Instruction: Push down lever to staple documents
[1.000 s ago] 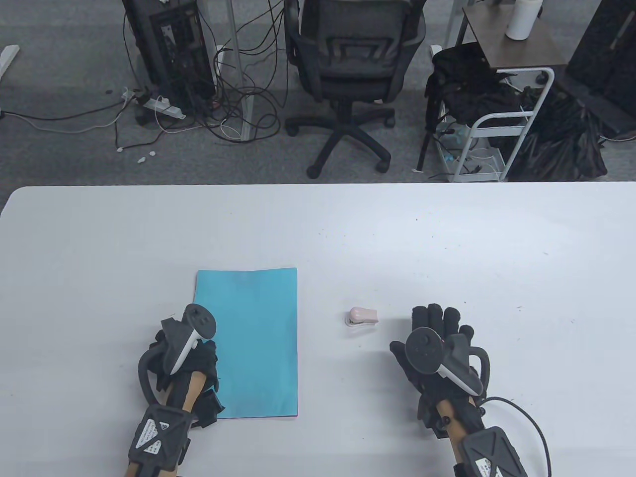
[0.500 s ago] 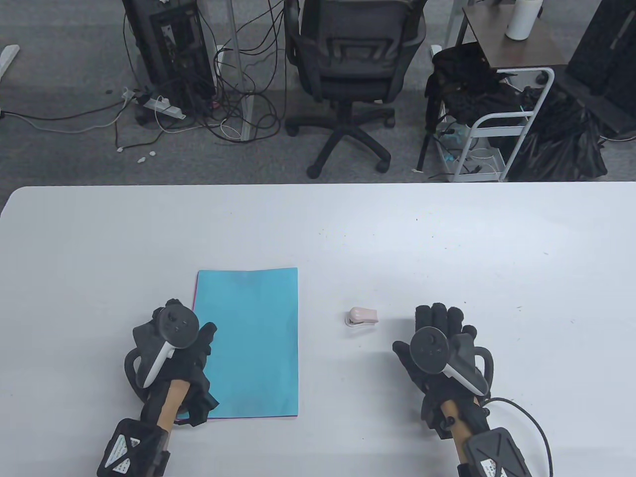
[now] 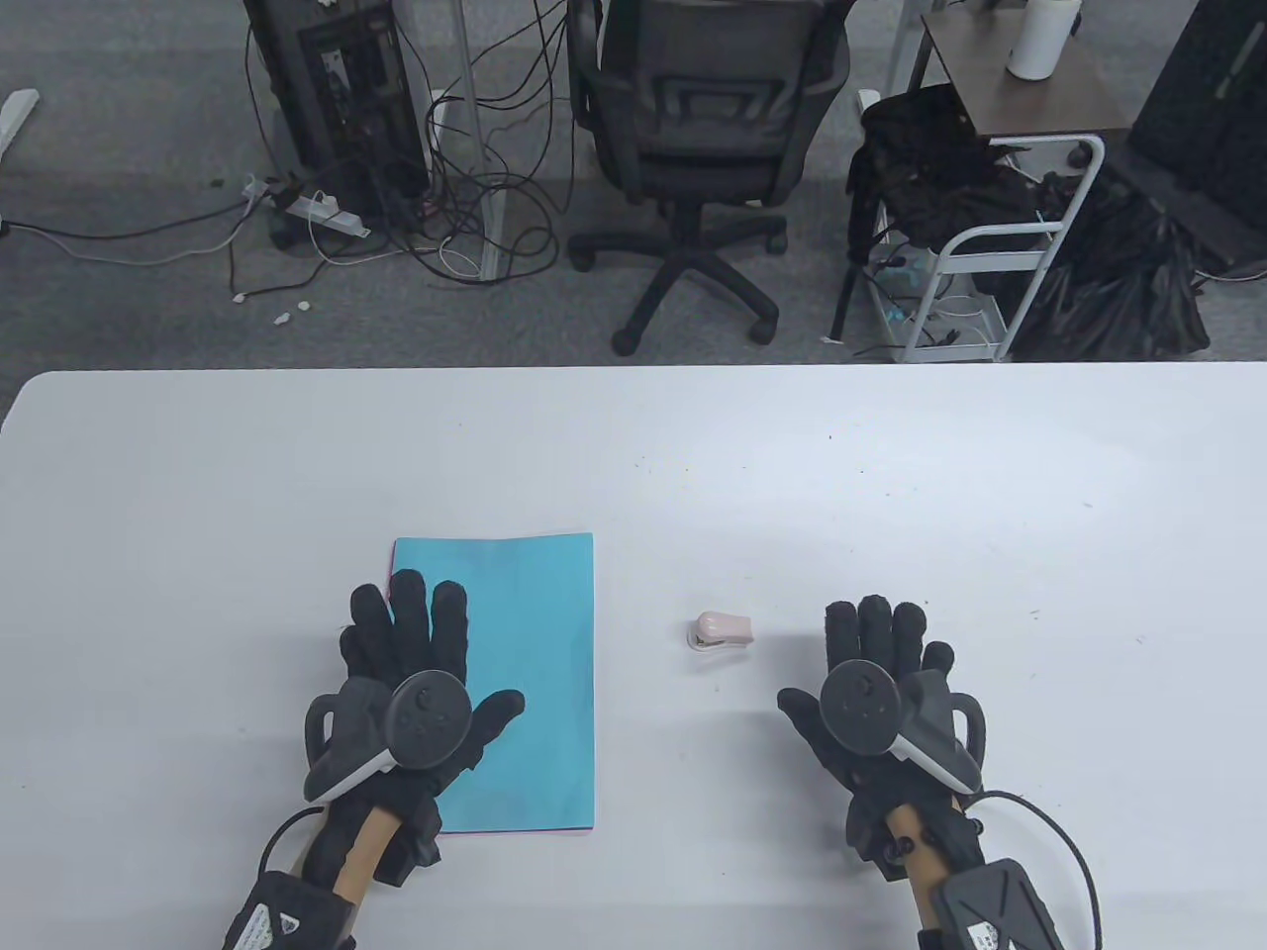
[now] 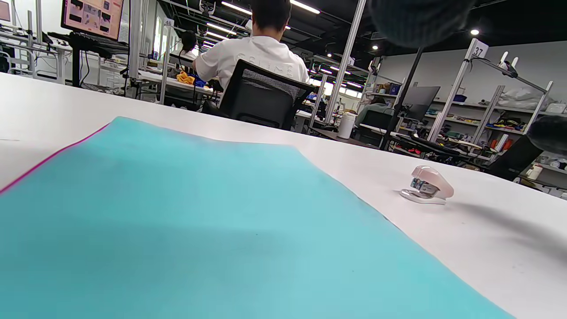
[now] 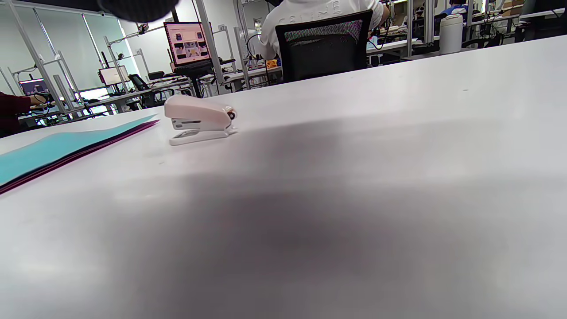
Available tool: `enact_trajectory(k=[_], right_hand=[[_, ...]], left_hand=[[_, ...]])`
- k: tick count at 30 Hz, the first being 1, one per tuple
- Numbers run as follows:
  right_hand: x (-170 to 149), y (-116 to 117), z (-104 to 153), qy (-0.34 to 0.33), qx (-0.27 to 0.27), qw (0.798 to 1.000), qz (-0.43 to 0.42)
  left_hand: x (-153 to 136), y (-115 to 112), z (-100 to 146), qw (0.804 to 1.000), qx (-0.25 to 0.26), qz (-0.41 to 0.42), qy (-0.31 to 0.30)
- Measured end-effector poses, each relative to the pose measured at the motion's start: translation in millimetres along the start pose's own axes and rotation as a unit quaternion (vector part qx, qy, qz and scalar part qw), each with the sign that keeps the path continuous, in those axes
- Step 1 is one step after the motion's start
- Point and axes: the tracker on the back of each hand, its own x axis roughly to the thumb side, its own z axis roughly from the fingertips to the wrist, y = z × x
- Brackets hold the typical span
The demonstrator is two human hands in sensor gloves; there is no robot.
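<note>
A stack of blue sheets (image 3: 530,643) lies flat on the white table (image 3: 633,455), with a magenta sheet edge showing under it in the left wrist view (image 4: 177,212). A small pink stapler (image 3: 721,631) stands to its right, also in the left wrist view (image 4: 427,185) and the right wrist view (image 5: 199,118). My left hand (image 3: 416,643) rests flat, fingers spread, on the left part of the sheets. My right hand (image 3: 881,643) lies flat and open on the table, a little right of the stapler, not touching it.
An office chair (image 3: 698,129), cables (image 3: 475,198), a computer tower (image 3: 337,89) and a white cart (image 3: 1000,267) stand on the floor beyond the table's far edge.
My left hand has turned palm down, opened its fingers and moved right onto the blue sheets. My right hand has barely moved. The stapler has not moved.
</note>
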Motion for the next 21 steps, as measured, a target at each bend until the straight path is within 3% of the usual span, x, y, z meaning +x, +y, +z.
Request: enact_trajectory(k=[8, 21], right_hand=[[-0.6, 0.0, -0.2, -0.006, -0.015, 1.000, -0.008], [1.1, 1.5, -1.4, -0.011, 0.003, 1.000, -0.009]], left_hand=[[-8.2, -0.1, -1.2, 1.000, 0.023, 0.008, 0.014], [-10.8, -2.0, -2.9, 0.999, 0.032, 0.010, 0.019]])
